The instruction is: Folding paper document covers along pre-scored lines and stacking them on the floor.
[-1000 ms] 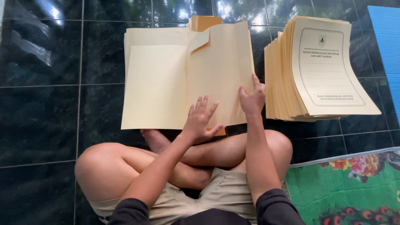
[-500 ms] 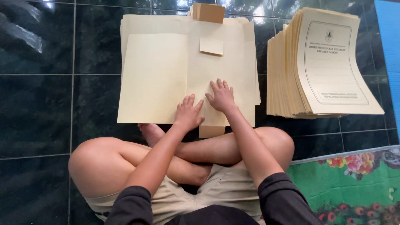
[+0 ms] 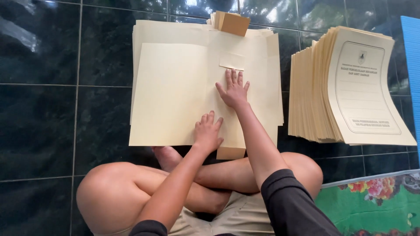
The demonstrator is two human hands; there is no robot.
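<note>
On the dark tiled floor (image 3: pixel 52 122), left hand (image 3: pixel 209 133) flat, right hand (image 3: pixel 235 91) spread, both pressing cream folder (image 3: pixel 175 96)

Right of the person's knees, on the dark tiled floor, stands a thick fanned stack of cream-yellow printed paper folder covers (image 3: pixel 350 87). Its top sheet carries a rounded-corner dark frame with a small emblem near the top, ruled lines in the middle and blocks of dark lettering above and below.

On the open cream folder in front of the person sits a small blank cream rectangular label (image 3: pixel 232 61), lying flat just above the fingertips of the right hand (image 3: pixel 234 91). No screens or signs are in sight.
</note>
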